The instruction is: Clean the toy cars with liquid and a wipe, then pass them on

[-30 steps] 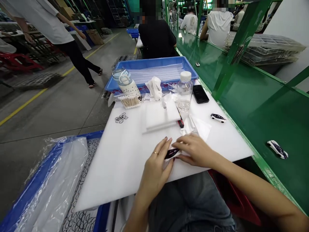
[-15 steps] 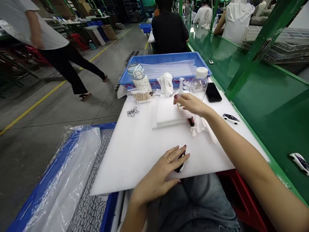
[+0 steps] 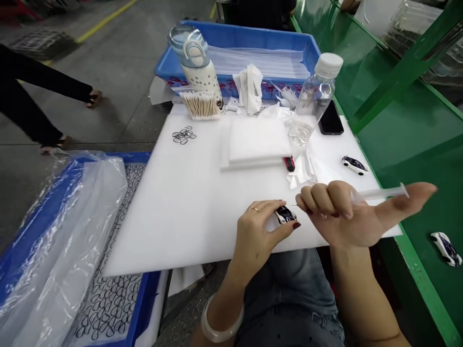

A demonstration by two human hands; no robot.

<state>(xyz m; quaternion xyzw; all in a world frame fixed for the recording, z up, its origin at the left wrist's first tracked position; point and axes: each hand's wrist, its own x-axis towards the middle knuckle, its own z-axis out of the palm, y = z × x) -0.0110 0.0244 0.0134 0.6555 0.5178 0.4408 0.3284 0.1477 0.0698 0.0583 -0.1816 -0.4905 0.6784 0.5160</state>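
Observation:
My left hand (image 3: 261, 230) pinches a small dark-and-white toy car (image 3: 285, 215) against the near edge of the white foam board (image 3: 188, 202). My right hand (image 3: 347, 212) grips a clear syringe (image 3: 376, 193), fingers wrapped round the barrel and thumb out on the plunger. Its needle tip points left and sits right beside the car.
On the board lie a foam pad (image 3: 258, 142), a clear bottle (image 3: 313, 99), a black phone (image 3: 330, 123), cotton swabs (image 3: 200, 105), small black rings (image 3: 183, 135) and another toy car (image 3: 355, 165). A third car (image 3: 445, 247) rests on the green conveyor. Blue trays stand behind and at lower left.
My right hand went from the car to the far side of the board, took the syringe and brought it back beside the car. My left hand kept the car.

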